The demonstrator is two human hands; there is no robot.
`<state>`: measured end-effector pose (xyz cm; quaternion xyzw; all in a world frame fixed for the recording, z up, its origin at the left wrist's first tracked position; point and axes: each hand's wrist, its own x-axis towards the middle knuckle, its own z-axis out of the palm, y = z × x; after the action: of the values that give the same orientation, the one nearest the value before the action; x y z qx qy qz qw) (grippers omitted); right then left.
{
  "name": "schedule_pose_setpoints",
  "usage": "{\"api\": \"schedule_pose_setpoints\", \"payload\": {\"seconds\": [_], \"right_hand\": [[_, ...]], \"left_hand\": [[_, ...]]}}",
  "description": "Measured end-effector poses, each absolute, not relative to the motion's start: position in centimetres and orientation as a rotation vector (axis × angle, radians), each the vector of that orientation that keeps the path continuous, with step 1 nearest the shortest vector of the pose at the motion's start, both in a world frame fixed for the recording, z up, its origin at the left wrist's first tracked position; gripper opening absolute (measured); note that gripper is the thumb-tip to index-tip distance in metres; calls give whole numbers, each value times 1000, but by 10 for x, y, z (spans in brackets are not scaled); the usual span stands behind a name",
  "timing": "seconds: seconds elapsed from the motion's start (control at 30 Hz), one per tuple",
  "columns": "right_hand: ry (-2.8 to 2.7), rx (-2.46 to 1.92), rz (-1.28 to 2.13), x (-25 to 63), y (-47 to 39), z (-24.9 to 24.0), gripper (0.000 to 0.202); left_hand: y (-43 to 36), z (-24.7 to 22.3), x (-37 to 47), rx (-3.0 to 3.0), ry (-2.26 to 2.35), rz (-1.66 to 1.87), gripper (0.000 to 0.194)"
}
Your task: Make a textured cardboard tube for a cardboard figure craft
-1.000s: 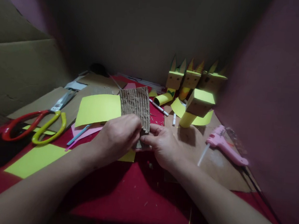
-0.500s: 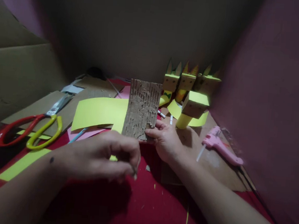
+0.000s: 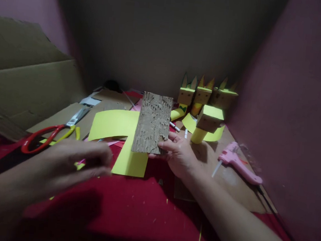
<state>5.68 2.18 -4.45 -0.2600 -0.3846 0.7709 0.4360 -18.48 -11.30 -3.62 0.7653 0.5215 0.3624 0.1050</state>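
My right hand (image 3: 181,154) pinches a rectangular piece of corrugated cardboard (image 3: 151,123) by its lower right edge and holds it upright. Its torn, ridged side faces me, with the flutes bare in patches. My left hand (image 3: 82,162), slightly smeared, hovers to the left above the red cloth with fingers curled. Thumb and fingertips are apart, and nothing shows between them. Behind the cardboard lies yellow paper (image 3: 112,123), one strip of it reaching toward me. Scissors (image 3: 47,135) with a red and a yellow handle lie beyond my left hand, partly hidden by it.
Several cardboard-headed figures (image 3: 186,94) stand at the back right, and another box-headed figure (image 3: 209,119) is nearer. A pink glue gun (image 3: 238,164) rests on a cardboard sheet (image 3: 244,195) at right. Folded cardboard (image 3: 31,83) rises on the left. Scraps dot the red cloth (image 3: 141,216).
My left hand has moved left, away from the cardboard; the small scrap at its fingertips no longer shows. My right hand still holds the cardboard piece. The view has shifted slightly.
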Motion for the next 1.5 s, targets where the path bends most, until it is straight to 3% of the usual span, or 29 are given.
{"api": "schedule_pose_setpoints", "payload": {"seconds": [0.03, 0.1, 0.13, 0.33, 0.5, 0.67, 0.77, 0.9, 1.03, 1.17, 1.33, 1.5], "right_hand": [[-952, -631, 1931, 57, 21, -44, 33], [-936, -605, 1963, 58, 21, -42, 32], [-936, -595, 1982, 59, 21, -41, 33], [-981, -556, 2014, 59, 25, -45, 26], [-945, -554, 1874, 56, 32, -51, 26], [-1025, -565, 1896, 62, 32, -43, 25], [-996, -486, 1834, 68, 32, -35, 38], [-1184, -400, 1700, 73, 30, -34, 60], [-1490, -566, 1414, 71, 26, -41, 29], [-1450, -610, 1305, 64, 23, -41, 4], [-1240, -553, 1500, 59, 19, -41, 11], [-1240, -700, 1386, 61, 18, -40, 18]], "left_hand": [[-93, -26, -180, 2376, 1571, 880, 10], [-56, -14, -168, 2570, 1688, 934, 41], [-42, -12, -161, 2612, 1702, 942, 46], [-14, -32, -142, 2509, 1249, 1210, 29], [-12, -24, -133, 2414, 1022, 1076, 31], [-9, -13, -120, 2156, 1113, 1197, 17], [-6, -13, -116, 1756, 1268, 1430, 11], [-6, -15, -117, 1455, 1205, 1482, 11], [-11, -18, -119, 1507, 1284, 1411, 12], [-16, -21, -117, 1625, 1370, 1315, 15], [-15, -23, -109, 1523, 1201, 1360, 17], [-11, -25, -107, 1552, 1199, 1270, 13]]}}
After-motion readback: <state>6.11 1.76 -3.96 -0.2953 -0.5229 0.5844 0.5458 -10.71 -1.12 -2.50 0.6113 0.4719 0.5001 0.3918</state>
